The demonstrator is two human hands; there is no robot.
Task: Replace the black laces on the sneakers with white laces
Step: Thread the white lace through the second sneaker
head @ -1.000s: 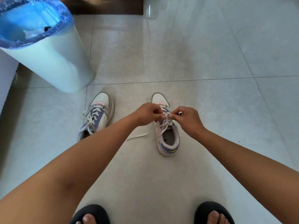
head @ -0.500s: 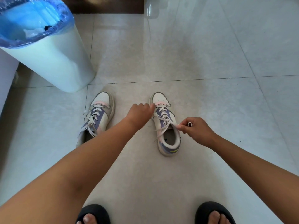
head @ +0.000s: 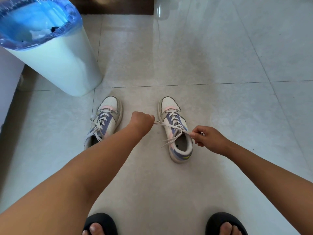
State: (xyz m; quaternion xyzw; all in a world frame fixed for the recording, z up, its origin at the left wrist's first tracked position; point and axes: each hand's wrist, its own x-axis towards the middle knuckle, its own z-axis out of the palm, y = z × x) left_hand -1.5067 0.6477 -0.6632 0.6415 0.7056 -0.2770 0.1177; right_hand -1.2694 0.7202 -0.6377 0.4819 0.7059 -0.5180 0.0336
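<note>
Glossy tile floor (head: 220,56) — both hands' fingers (head: 196,135) pinch flat white laces (head: 171,125) on sneaker (head: 177,143).

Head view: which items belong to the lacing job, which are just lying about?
Job:
right sneaker
white lace, gripped by left hand and right hand
left sneaker, already laced white

Lying about:
bin with blue liner
black slippers

White, lilac and pink sneakers (head: 176,129) carry white laces (head: 172,126); the white bin (head: 67,65) has a blue liner (head: 33,19).
</note>
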